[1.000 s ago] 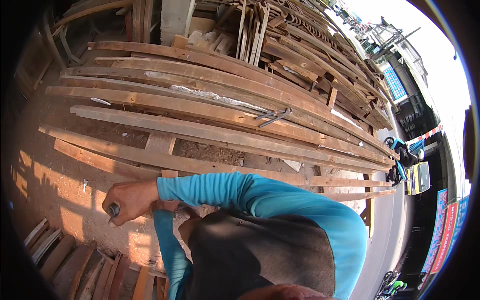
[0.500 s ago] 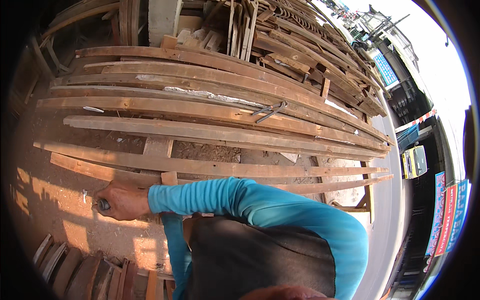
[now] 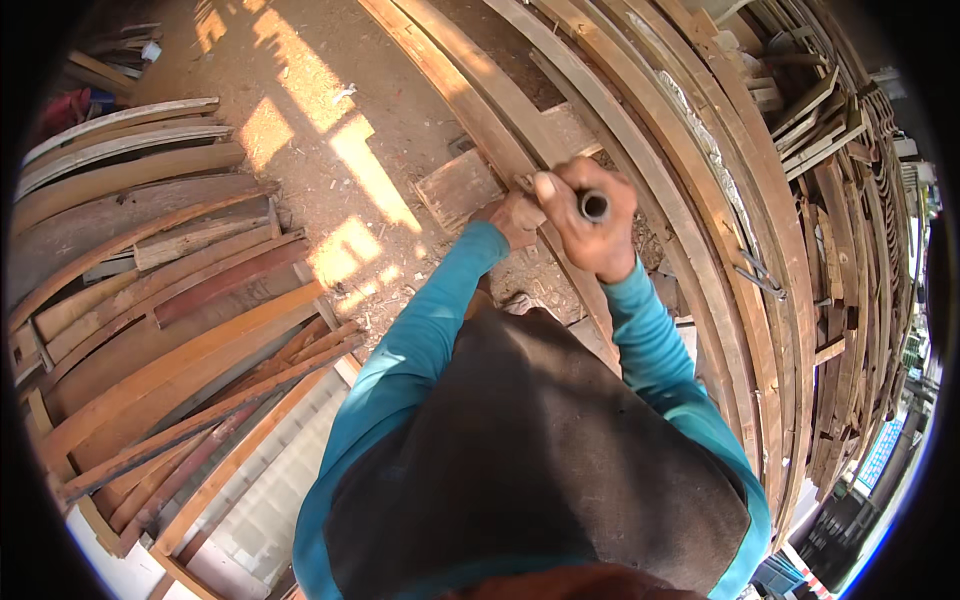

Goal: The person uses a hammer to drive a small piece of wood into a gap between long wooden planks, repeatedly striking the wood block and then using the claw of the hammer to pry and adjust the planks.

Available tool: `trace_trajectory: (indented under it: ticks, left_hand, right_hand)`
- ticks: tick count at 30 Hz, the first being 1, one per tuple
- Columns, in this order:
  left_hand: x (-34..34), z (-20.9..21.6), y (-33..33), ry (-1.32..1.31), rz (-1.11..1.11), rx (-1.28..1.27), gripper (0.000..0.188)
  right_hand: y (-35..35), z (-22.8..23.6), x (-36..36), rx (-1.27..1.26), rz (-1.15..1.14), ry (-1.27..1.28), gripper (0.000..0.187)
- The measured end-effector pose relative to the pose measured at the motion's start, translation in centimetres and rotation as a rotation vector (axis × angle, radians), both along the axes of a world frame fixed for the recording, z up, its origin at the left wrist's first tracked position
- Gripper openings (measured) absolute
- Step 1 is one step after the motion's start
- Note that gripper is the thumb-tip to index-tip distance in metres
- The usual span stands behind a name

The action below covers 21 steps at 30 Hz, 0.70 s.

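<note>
My right hand [image 3: 603, 238] is closed round a metal tube [image 3: 593, 206] whose hollow round end faces up at me. The rest of the tube is hidden below the fist. Close against it on the left is my left hand [image 3: 512, 219], its fingers curled at the edge of a long timber beam [image 3: 490, 140]. What the left fingers hold, if anything, is hidden. Both hands are over a pair of narrow beams, and a short flat board [image 3: 455, 190] lies crosswise under them.
Several long beams [image 3: 690, 210] run side by side to the right, with metal pincers [image 3: 762, 275] lying on them. Beyond stands stacked timber [image 3: 835, 240]. Curved planks and boards [image 3: 190, 250] are piled at left. Sunlit dirt ground [image 3: 330, 100] has wood chips.
The view has turned, so the beams now run up and down beside me. My right hand has come from over the ground to the beams, and my left hand has come into view beside it.
</note>
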<state>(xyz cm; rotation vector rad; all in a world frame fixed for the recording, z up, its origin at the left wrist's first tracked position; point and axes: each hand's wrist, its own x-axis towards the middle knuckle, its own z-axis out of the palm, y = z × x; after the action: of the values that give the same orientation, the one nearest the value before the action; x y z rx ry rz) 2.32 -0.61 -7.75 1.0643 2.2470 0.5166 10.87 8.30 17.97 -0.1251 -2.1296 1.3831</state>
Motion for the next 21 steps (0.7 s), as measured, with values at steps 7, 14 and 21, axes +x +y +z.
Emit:
trace_trajectory:
  ticks: [7, 14, 21]
  left_hand:
    - [1.2, 5.4, 1.5, -0.082, -0.057, 0.010, 0.104]
    - [4.2, 6.1, 7.7, 0.230, -0.336, -0.030, 0.099]
    - [15.1, 7.4, 15.4, 0.298, -0.691, -0.022, 0.088]
  right_hand:
    - [3.0, -3.5, 15.1, -0.354, -0.086, 0.374, 0.028]
    - [9.6, -0.6, 20.5, -0.329, -0.101, 0.128, 0.026]
    - [10.8, 1.6, 33.1, -0.404, -0.245, -0.311, 0.038]
